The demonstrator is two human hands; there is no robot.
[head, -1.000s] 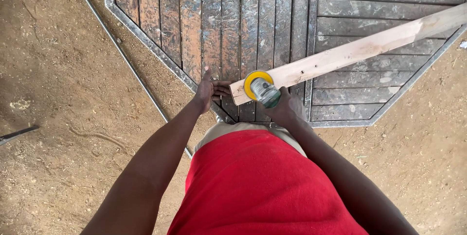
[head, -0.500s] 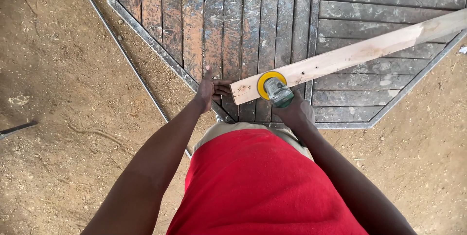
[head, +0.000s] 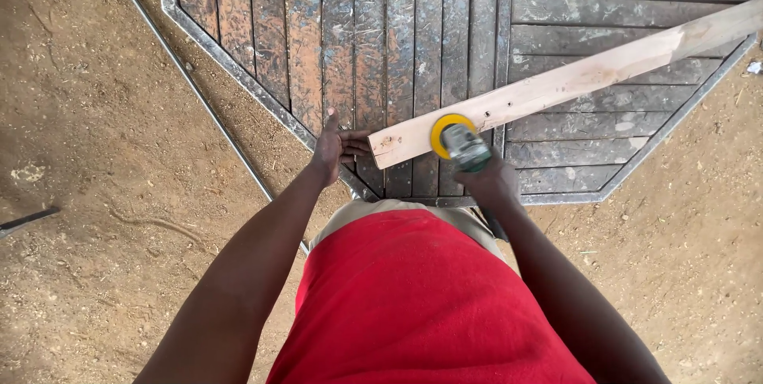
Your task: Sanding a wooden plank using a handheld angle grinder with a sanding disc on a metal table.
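Left hand: the left hand (head: 330, 148) rests flat on the table, its fingers spread and pointing toward the near end of the wooden plank (head: 572, 82); fingertips touch or nearly touch the cut end, and the grip pinches nothing.
Right hand: the right hand (head: 491, 181) has its grip wrapped tight around the body of a power sander (head: 461, 144).
Sander: its yellow disc (head: 445, 126) stands on edge against the plank's near side, close to the plank's near end.
Plank: pale, long, lying across the table from just beside the left hand up to the right edge of the view.
Table: an eight-sided table (head: 397, 50) of dark, paint-spattered slats in a grey metal frame.
Surroundings: sandy ground (head: 95, 153); a thin metal rod (head: 214, 114) lies on it left of the table.
Clothing: red shirt (head: 421, 304).
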